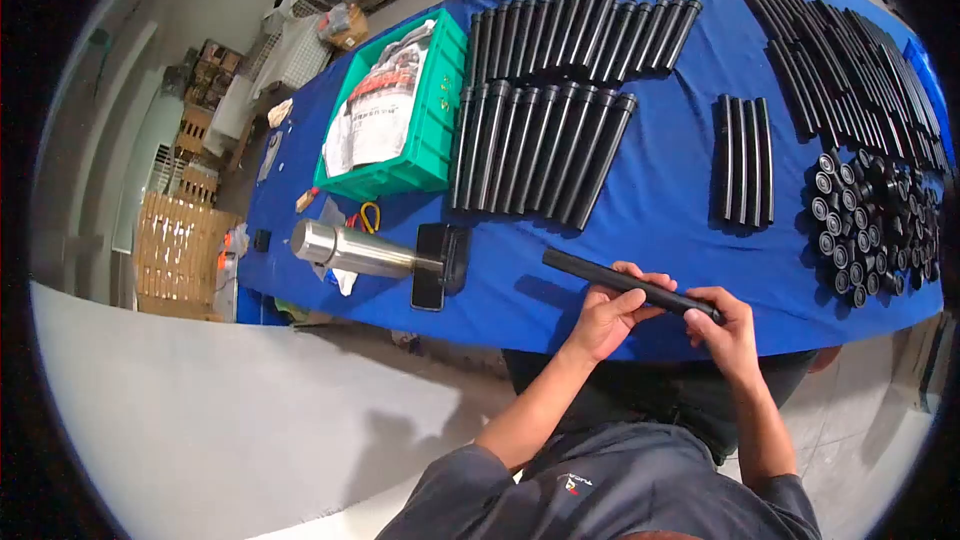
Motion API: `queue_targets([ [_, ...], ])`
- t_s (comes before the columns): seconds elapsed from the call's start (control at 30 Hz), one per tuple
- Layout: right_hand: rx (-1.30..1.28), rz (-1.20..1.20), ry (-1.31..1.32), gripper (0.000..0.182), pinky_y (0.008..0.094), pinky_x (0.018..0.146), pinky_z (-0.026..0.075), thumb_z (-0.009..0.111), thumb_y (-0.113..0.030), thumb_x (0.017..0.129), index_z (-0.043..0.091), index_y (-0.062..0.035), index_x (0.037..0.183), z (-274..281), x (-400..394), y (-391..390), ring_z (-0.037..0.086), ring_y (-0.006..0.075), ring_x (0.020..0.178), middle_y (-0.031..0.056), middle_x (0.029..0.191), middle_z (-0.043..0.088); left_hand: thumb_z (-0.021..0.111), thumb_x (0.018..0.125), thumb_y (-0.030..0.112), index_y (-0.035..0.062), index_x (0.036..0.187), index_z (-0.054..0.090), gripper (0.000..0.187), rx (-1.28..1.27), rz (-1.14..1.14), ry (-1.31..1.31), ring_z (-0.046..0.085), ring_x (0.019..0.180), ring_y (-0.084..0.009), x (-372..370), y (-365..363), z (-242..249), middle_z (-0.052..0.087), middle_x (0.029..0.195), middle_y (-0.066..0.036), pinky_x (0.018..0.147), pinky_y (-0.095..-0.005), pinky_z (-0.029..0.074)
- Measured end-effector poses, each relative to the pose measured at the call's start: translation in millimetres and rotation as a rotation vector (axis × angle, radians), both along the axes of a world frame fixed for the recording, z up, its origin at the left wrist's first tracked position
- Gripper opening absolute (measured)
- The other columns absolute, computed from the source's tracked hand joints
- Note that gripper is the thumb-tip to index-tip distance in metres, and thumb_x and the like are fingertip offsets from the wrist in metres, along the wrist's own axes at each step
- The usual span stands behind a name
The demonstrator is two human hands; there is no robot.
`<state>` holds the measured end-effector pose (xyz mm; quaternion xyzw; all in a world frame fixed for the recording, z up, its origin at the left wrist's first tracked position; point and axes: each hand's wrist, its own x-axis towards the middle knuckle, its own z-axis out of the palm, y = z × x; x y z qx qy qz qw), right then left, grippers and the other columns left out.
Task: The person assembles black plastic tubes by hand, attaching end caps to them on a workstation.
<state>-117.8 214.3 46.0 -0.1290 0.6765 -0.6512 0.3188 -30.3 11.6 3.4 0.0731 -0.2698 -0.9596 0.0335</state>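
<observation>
A black tube [580,266] is held slantwise near the table's front edge, its free end pointing up and left. My left hand [607,320] is closed around its middle, thumb on top. At the tube's lower right end, my right hand [728,332] grips it between thumb and fingers, hiding most of that end. Beyond my hands, a short row of black tubes [742,160] lies side by side on the blue cloth [655,190]. Round black caps [842,230] are heaped to the right.
Two rows of capped black tubes [545,150] lie beyond my left hand. Many loose tubes [850,70] spread at the far right. Left of centre are a green crate [395,180] holding a printed bag, a steel flask [365,252], a phone [430,265] and yellow-handled scissors [371,217].
</observation>
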Motion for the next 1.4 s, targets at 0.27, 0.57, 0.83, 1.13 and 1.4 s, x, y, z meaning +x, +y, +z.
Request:
queue_targets([
  [0.27, -0.026, 0.004, 0.229, 0.029, 0.0321, 0.071, 0.055, 0.075, -0.003, 0.085, 0.066, 0.0011, 0.112, -7, -1, 8, 0.068, 0.0232, 0.081, 0.0138, 0.095, 0.068, 0.067, 0.098, 0.011, 0.0107, 0.118, 0.053, 0.025, 0.011, -0.002, 0.004, 0.059, 0.128, -0.0349, -1, 0, -1, 0.063, 0.129, -0.021, 0.103, -0.0504, 0.054],
  [0.57, 0.084, 0.008, 0.184, 0.028, 0.0277, 0.063, 0.054, 0.071, -0.004, 0.089, 0.064, 0.0055, 0.114, 7, 9, 1, 0.065, 0.0132, 0.067, 0.0060, 0.082, 0.066, 0.065, 0.099, 0.010, 0.0117, 0.117, 0.053, 0.022, 0.063, 0.033, 0.026, 0.060, 0.127, -0.0343, -1, 1, -6, 0.064, 0.129, -0.019, 0.102, -0.0468, 0.056],
  [0.83, 0.060, 0.007, 0.666, 0.026, 0.0287, 0.065, 0.053, 0.071, -0.005, 0.088, 0.066, 0.0034, 0.112, -4, 0, -2, 0.064, 0.0148, 0.072, 0.0088, 0.087, 0.067, 0.064, 0.098, 0.006, 0.0127, 0.118, 0.054, 0.023, 0.070, 0.016, 0.028, 0.059, 0.128, -0.0349, -2, 0, -10, 0.063, 0.130, -0.020, 0.102, -0.0490, 0.056],
  [1.13, 0.113, -0.014, 0.509, 0.035, 0.0335, 0.080, 0.053, 0.075, -0.003, 0.081, 0.065, 0.0019, 0.114, -2, 7, 3, 0.065, 0.0175, 0.093, 0.0092, 0.097, 0.067, 0.063, 0.098, 0.006, 0.0118, 0.118, 0.054, 0.023, 0.083, 0.006, -0.002, 0.059, 0.128, -0.0361, -1, 0, -5, 0.063, 0.130, -0.020, 0.103, -0.0506, 0.055],
  [1.4, 0.082, 0.044, 0.657, 0.034, 0.0282, 0.071, 0.051, 0.076, -0.003, 0.082, 0.065, 0.0027, 0.114, -3, 0, 6, 0.062, 0.0133, 0.078, 0.0058, 0.095, 0.066, 0.064, 0.098, 0.005, 0.0116, 0.119, 0.054, 0.024, 0.063, 0.009, 0.010, 0.058, 0.129, -0.0361, -1, 1, -5, 0.063, 0.130, -0.020, 0.107, -0.0494, 0.052],
])
